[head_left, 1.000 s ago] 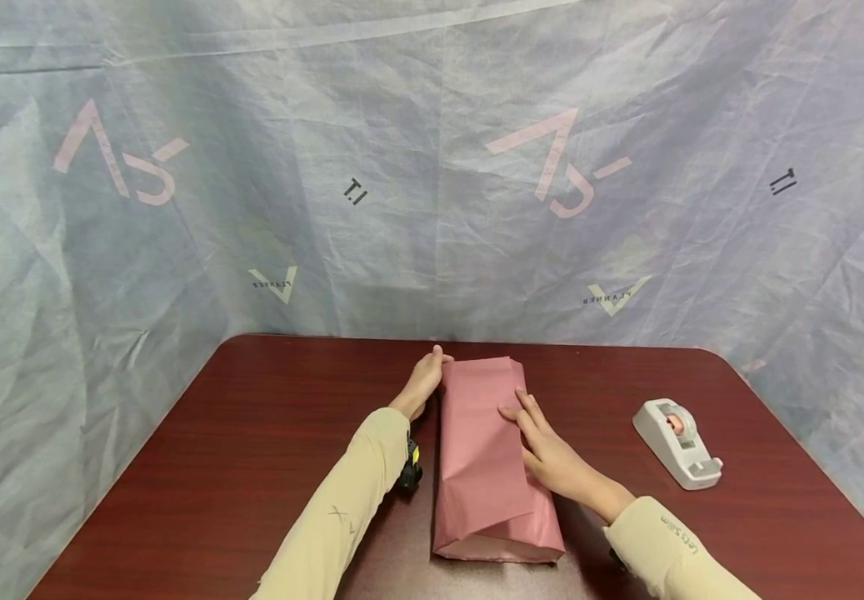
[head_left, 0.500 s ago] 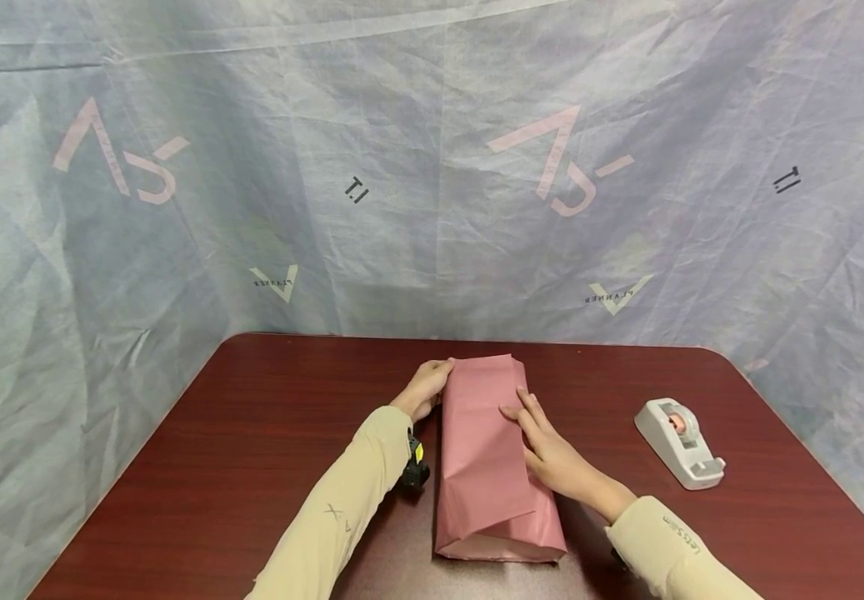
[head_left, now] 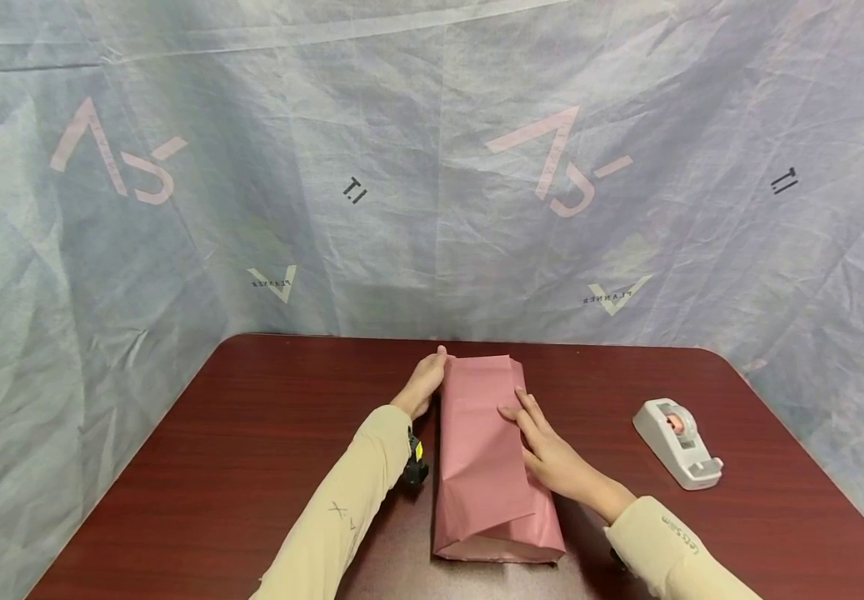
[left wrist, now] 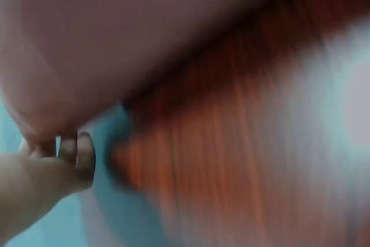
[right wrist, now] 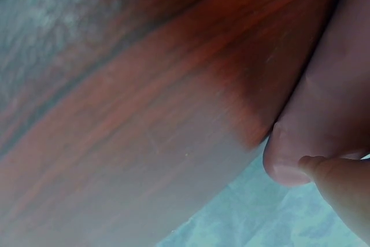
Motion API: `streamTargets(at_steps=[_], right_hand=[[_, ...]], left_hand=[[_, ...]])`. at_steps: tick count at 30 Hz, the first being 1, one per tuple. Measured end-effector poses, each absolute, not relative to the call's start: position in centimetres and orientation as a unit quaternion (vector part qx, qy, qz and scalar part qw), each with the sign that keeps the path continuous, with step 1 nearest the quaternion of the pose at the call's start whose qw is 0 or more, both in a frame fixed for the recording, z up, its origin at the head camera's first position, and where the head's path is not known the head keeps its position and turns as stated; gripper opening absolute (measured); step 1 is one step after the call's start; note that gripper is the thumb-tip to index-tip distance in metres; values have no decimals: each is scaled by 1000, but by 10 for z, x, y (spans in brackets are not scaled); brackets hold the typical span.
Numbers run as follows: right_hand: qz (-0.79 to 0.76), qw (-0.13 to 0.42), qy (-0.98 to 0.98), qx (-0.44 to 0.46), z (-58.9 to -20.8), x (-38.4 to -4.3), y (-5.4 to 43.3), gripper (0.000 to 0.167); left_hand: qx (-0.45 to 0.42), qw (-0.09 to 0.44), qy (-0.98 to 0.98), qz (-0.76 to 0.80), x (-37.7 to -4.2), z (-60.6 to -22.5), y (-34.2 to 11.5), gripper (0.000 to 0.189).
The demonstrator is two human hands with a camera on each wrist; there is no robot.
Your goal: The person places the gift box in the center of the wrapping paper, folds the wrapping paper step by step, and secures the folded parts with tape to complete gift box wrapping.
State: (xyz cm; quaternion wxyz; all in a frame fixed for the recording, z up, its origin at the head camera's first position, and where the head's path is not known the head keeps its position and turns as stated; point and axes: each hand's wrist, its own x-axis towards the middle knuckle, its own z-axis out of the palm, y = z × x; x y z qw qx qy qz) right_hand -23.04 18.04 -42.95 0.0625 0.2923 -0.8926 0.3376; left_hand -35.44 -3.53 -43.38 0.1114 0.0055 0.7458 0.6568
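- Thumb of the left hand [head_left: 424, 383] just raised; its grip can't be told.
- Between it and the right hand [head_left: 554, 457]: creased pink package [head_left: 480, 433], near flap [head_left: 486, 502] slanted.
- Package edge touched by the right's spread fingers.

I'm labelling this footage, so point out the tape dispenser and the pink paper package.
Tape dispenser [head_left: 671, 454], head view, on its white body.
Pink paper package [head_left: 482, 450], head view, on its upper face.

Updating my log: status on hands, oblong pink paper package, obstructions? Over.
Left hand touching oblong pink paper package, far left corner; right hand on its right side. Package on dark red table. White plastic tape dispenser off right, seemingly clear.
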Motion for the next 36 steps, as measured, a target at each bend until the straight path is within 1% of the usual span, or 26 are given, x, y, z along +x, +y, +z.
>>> streamTargets(at_steps=[3,5,10,13,19,20,27,31,36], right_hand=[[338,61,-891,295,-429,-230,181,42],[337,61,-891,297,-429,-230,181,42],[335,59,-891,300,-428,-229,182,42],[336,63,-891,300,-428,-228,182,42],[327,71,-892,304,-427,-229,181,41],[326,70,-893,303,-427,-229,181,41],[328,71,-892,304,-425,-229,181,40],[324,69,-894,301,-425,-228,181,40],[321,63,-899,290,-426,-227,179,41]], left_hand=[[54,78,825,557,-357,-435,-39,67],[70,70,866,490,-358,-436,-42,71],[83,57,920,378,-360,-438,-46,71],[95,57,920,375,-360,-435,-48,66],[90,98,920,368,-359,-424,-51,60],[87,97,921,366,-359,-423,-51,61],[62,40,920,385,-365,-428,-52,54],[56,42,918,391,-366,-428,-51,53],[54,47,916,396,-364,-426,-46,57]])
